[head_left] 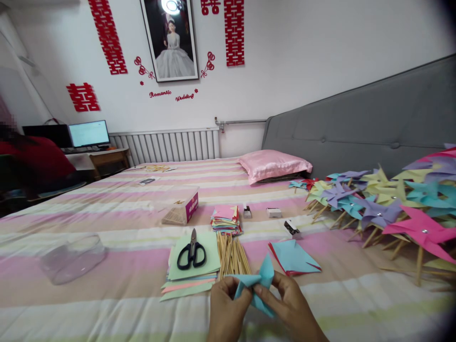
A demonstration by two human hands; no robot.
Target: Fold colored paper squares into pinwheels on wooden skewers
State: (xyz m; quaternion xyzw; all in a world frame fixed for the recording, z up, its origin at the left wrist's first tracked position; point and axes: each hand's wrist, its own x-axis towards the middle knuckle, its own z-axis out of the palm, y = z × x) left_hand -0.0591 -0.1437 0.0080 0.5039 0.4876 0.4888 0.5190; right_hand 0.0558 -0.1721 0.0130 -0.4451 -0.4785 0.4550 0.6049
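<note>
Both my hands are low in the middle of the view, pinched on one folded light-blue paper piece (259, 283) with a point sticking up. My left hand (224, 306) grips its left side with closed fingers. My right hand (289, 304) holds its right side, fingers closed over the paper. Just beyond my hands lies a bundle of thin wooden sticks (232, 256). Black scissors (192, 251) rest on a stack of pale green, pink and blue paper sheets (194, 273) to the left of the sticks.
All lies on a striped bed (117, 204). A pile of finished paper pinwheels (384, 204) covers the right side. Also there: a stack of coloured squares (226, 219), blue and red sheets (294, 257), a box (181, 209), a clear plastic tub (73, 259), a pink pillow (272, 165). A person in red (33, 156) sits at far left.
</note>
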